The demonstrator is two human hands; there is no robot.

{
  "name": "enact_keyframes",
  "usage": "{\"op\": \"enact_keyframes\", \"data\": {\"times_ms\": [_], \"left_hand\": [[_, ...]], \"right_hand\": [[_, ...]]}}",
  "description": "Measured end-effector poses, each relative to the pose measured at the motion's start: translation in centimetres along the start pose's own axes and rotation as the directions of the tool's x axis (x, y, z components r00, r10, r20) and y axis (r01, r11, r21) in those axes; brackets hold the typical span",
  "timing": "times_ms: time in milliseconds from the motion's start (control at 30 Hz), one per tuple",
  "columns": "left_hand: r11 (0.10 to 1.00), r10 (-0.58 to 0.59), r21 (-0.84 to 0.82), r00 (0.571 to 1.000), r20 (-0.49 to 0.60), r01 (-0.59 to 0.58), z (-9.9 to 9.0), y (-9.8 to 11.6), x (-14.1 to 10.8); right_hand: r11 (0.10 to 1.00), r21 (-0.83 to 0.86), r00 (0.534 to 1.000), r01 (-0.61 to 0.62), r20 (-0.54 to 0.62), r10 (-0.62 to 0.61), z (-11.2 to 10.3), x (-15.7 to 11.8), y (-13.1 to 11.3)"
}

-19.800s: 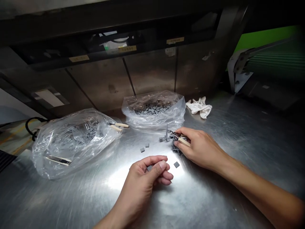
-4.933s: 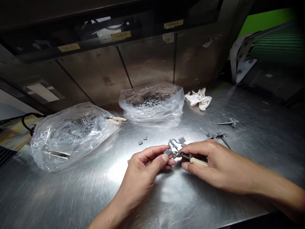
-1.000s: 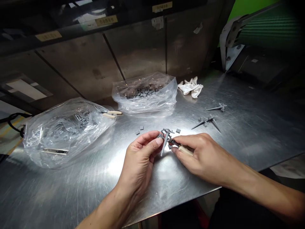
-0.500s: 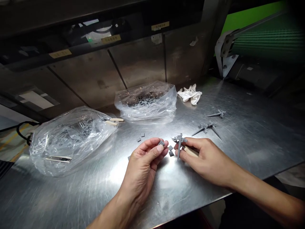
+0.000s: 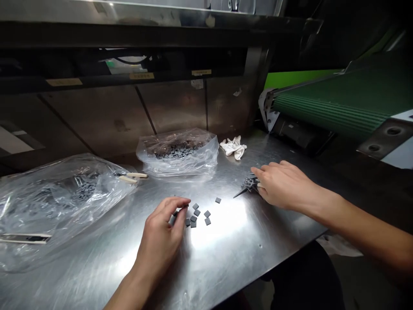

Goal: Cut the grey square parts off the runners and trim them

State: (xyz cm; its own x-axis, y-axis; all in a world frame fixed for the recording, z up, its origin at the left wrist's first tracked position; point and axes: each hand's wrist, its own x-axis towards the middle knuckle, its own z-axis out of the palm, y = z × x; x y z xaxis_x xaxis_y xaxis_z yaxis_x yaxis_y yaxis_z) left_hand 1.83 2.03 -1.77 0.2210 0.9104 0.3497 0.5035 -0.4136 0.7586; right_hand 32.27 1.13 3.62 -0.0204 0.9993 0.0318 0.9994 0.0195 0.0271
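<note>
Plastic sprue point(image 5: 249, 186) lies against right hand's fingers point(image 5: 267, 172).

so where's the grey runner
In the head view, the grey runner lies on the steel table at the right hand, right of the scattered grey tiles.

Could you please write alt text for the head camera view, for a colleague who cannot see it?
Two bare hands work over a steel table: the left hand sits beside a cluster of small grey squares, and the right hand rests against a spiky grey plastic runner. Behind them lie clear bags of squares and white gloves.
</note>
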Motion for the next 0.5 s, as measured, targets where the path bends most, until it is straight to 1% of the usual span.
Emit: {"op": "enact_keyframes", "data": {"times_ms": [33, 100, 200, 267, 333, 433, 500], "left_hand": [[0.996, 0.058, 0.069, 0.998, 0.008, -0.059, 0.0, -0.4, 0.1], [0.976, 0.129, 0.175, 0.991, 0.030, -0.132, 0.1, -1.2, 0.3], [0.944, 0.148, 0.287, 0.987, 0.065, -0.161, 0.5, -2.6, 0.5], [0.933, 0.151, 0.320, 0.986, 0.070, -0.165, 0.8, -3.3, 0.6], [0.925, 0.164, 0.337, 0.985, 0.061, -0.175, 1.1, -3.8, 0.7], [0.907, 0.181, 0.379, 0.983, 0.035, -0.181, 1.3, -4.1, 0.8], [0.895, 0.197, 0.405, 0.980, 0.013, -0.186, 1.2, -4.1, 1.0]], "right_hand": [[0.999, -0.032, 1.000, 0.014, -0.002, -0.014, -0.2, 0.0, 0.5], [0.997, -0.074, 1.000, 0.005, -0.012, -0.006, -0.7, 0.0, 1.8], [0.996, -0.066, 0.997, -0.065, -0.053, 0.062, -1.4, 0.0, 3.6], [0.995, -0.003, 0.991, -0.100, -0.084, 0.099, -0.9, 0.0, 3.8], [0.994, 0.080, 0.991, -0.080, -0.103, 0.088, 0.4, 0.2, 3.2], [0.981, 0.191, 0.995, 0.035, -0.096, -0.017, 2.9, 0.8, 1.2], [0.968, 0.236, 0.994, 0.087, -0.080, -0.070, 4.2, 1.1, -0.2]]}}
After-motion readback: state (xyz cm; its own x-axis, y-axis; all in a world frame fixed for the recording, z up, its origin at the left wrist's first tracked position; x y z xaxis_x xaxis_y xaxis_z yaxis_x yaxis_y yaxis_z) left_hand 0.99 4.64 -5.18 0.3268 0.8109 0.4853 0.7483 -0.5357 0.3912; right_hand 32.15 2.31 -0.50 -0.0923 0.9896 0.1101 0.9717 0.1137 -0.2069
